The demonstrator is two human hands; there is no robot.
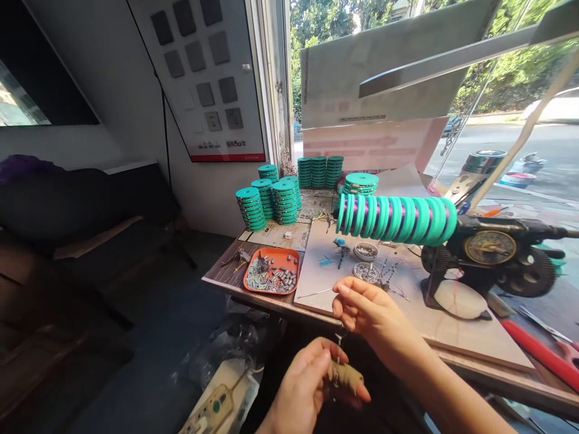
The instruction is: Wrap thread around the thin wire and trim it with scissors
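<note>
Below the table's front edge, my left hand (310,377) is closed round a small tan piece (346,377), from which a thin metallic wire-like part sticks up between the fingers. My right hand (362,304) hangs just above and to the right of it, thumb and fingertips pinched together. A thin metal needle-like rod (316,293) reaches left from those fingertips over the board edge. Left of it, an orange tray (248,283) holds small grey cylinders and metal bits. Beyond my right hand are two small round dishes (367,272) of small parts.
A hand-cranked winder (491,247) carrying a row of green discs (393,218) stands on the pale board (479,343). Stacks of green spools (284,204) are at the back left. Scissors (549,328) and a red handle (538,355) lie right.
</note>
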